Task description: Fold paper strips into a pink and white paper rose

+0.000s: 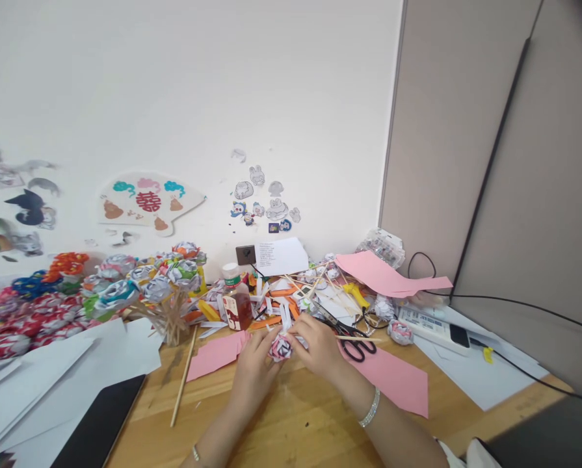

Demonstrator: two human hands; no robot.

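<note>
Between my two hands is a small pink-and-white paper flower (281, 349), with a white paper strip (285, 314) standing up from it. My left hand (259, 356) is closed around the flower's left side. From the right, my right hand (316, 341) pinches at its upper edge, near the strip. A thin wooden stick (361, 338) lies just right of my right hand, over black-handled scissors (356, 348). Pink paper sheets (398, 380) lie beside the scissors, and pink paper pieces (217, 354) lie left of my left hand.
A jar with a white cap (237, 302) stands behind my hands amid paper scraps. Bunches of paper flowers (119, 292) fill the left back. A black tablet-like slab (100, 422) and white sheets lie front left. At right are a power strip (434, 330), its cable and another rolled flower (400, 331).
</note>
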